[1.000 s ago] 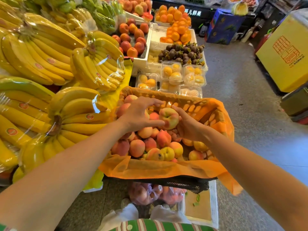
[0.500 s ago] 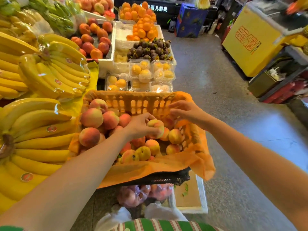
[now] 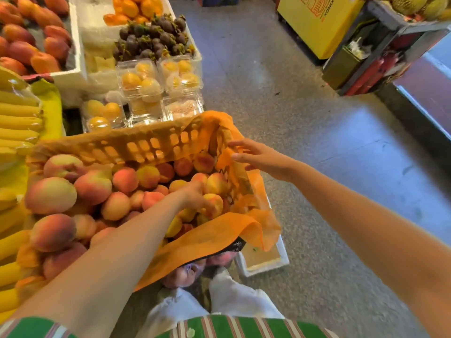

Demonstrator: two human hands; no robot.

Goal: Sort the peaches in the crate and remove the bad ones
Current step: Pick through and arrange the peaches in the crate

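Observation:
An orange-lined crate [image 3: 156, 145] holds several pink and yellow peaches [image 3: 51, 195], piled highest at its left. My left hand [image 3: 195, 197] reaches down into the crate's right side and curls over a yellow-red peach [image 3: 214, 200] among the others. My right hand [image 3: 258, 158] hovers with loosely spread fingers at the crate's far right corner, touching the orange liner [image 3: 224, 152] there and holding no fruit.
Banana bunches [image 3: 17, 123] lie left of the crate. Clear boxes of yellow fruit [image 3: 158, 79], mangosteens [image 3: 151, 37] and more peaches [image 3: 31, 45] sit behind it. A white foam box [image 3: 266, 264] and a bag of peaches [image 3: 188, 274] stand below. Grey floor stretches right toward a yellow cabinet [image 3: 317, 25].
The view swung right and closer. My left hand went with its peach lower into the crate's right side. My right hand stayed at the far right rim, its fingers now spread on the liner.

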